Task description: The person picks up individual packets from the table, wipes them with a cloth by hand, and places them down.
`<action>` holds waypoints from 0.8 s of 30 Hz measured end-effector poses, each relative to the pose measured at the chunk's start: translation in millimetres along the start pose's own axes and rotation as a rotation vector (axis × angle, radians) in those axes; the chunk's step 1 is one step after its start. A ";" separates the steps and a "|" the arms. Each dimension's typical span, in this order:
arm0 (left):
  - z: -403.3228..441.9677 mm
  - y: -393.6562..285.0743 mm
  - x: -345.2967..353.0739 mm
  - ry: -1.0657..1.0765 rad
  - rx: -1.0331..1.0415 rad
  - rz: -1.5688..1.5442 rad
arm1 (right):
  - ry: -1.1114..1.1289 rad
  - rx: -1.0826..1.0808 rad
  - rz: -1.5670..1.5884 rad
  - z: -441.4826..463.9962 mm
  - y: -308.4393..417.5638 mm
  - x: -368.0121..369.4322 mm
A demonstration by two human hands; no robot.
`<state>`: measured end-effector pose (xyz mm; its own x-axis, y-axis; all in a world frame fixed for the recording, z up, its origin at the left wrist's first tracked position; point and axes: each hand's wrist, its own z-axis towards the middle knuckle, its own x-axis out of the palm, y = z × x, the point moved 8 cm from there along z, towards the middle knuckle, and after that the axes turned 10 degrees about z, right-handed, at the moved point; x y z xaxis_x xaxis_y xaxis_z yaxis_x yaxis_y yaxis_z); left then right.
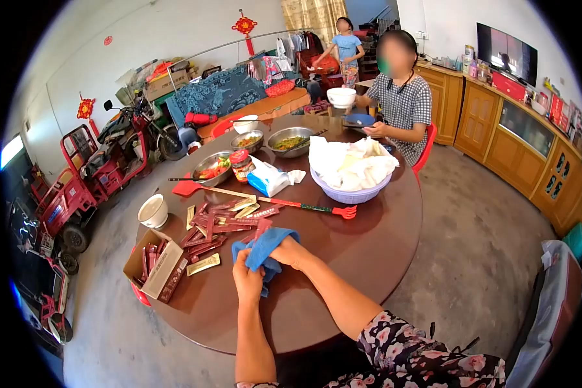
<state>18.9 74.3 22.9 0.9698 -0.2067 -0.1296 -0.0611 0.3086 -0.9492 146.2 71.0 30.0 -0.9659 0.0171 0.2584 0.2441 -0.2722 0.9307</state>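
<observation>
A blue cloth (273, 246) is bunched between my two hands above the near part of the round brown table (343, 258). My left hand (247, 277) grips its lower left side. Around its upper right part my right hand (287, 252) is closed, the fingers partly covered by the cloth. A red packet (263, 227) sticks up at the cloth's top edge; what holds it is hidden. Many red and gold stick packets (223, 227) lie loose just beyond my hands. To their left, an open cardboard box (163, 268) holds more packets.
A long wooden stick (265, 200), a white cup (153, 211), a sauce jar (241, 165), a tissue pack (268, 178), food bowls (290, 141) and a cloth-filled purple basket (352, 187) stand on the table. Across it, a person (407, 97) sits holding a bowl; another person (347, 50) stands farther back.
</observation>
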 end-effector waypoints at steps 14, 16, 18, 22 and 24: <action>-3.3 10.1 6.4 0.088 -0.085 -0.022 | -0.017 0.102 0.129 -11.7 3.6 -1.0; -6.1 7.9 5.7 0.098 -0.084 -0.011 | -0.080 0.130 0.184 -11.4 -8.6 -10.2; -8.1 1.8 5.1 0.109 -0.099 0.033 | -0.159 0.139 0.300 -9.6 -14.2 -9.5; -6.2 7.7 -1.1 0.101 -0.093 0.233 | -0.104 0.033 0.462 -5.3 3.9 -6.7; -6.6 2.5 1.6 0.089 -0.090 0.149 | -0.145 0.113 0.434 -4.2 -1.1 -13.1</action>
<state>18.8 68.6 18.5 0.9238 -0.2477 -0.2919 -0.2275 0.2580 -0.9390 158.2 67.0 24.5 -0.7522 0.0615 0.6560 0.6384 -0.1782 0.7488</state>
